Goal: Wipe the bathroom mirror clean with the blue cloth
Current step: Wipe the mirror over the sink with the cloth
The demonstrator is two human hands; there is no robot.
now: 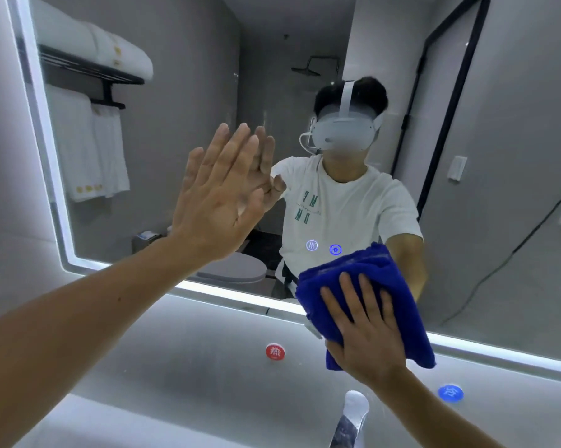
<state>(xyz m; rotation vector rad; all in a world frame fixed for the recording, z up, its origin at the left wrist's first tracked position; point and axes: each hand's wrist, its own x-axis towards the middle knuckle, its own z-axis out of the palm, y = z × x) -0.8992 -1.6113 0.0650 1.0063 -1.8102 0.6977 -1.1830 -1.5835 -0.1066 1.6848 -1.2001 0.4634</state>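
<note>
The lit-edged bathroom mirror (182, 130) fills most of the view. My right hand (366, 331) lies flat with straight fingers on the folded blue cloth (398, 286), pressing it against the mirror's lower edge, right of centre. My left hand (221, 198) is raised with straight fingers, its fingertips against the glass at mid-left, meeting their reflection. The cloth straddles the bright strip along the mirror's bottom.
Two glowing touch icons (323, 248) sit on the glass just left of the cloth. Below the mirror are a red hot-water marker (275, 352), a blue cold-water marker (450, 392) and a chrome tap (353, 415). The reflection shows a towel rack, a toilet and a shower door.
</note>
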